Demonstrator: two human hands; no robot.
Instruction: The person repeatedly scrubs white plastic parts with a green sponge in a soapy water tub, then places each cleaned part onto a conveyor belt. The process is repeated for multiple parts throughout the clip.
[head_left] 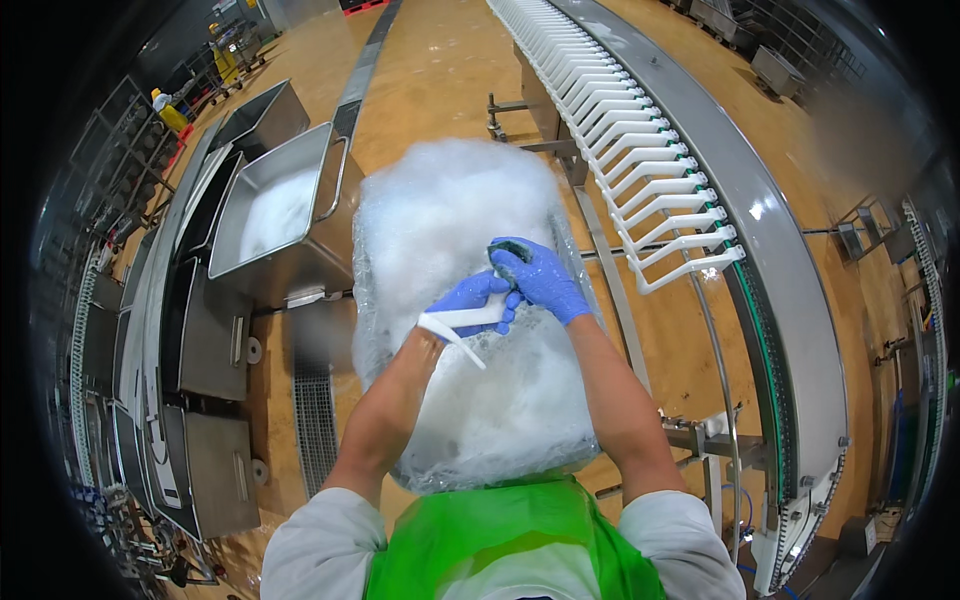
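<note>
Both hands wear blue gloves and meet above a tub of white foam (pixel 450 200). My left hand (pixel 471 296) is closed around a bent white plastic prong (pixel 462 319), whose thin end sticks out below the wrist. In my right hand (pixel 543 280) is a dark green scouring pad (pixel 508 247), pinched by the fingers close to the prong's upper end. That upper end is partly hidden by the gloves. Clear plastic lining (pixel 364 335) wraps the tub's sides.
On the right runs a curved conveyor (pixel 770 250) with a row of similar white prongs (pixel 660 215). Steel bins (pixel 325 225) stand at left, one holding foam. A floor drain (pixel 313 410) lies beside the tub. Other people (pixel 168 108) are far off at upper left.
</note>
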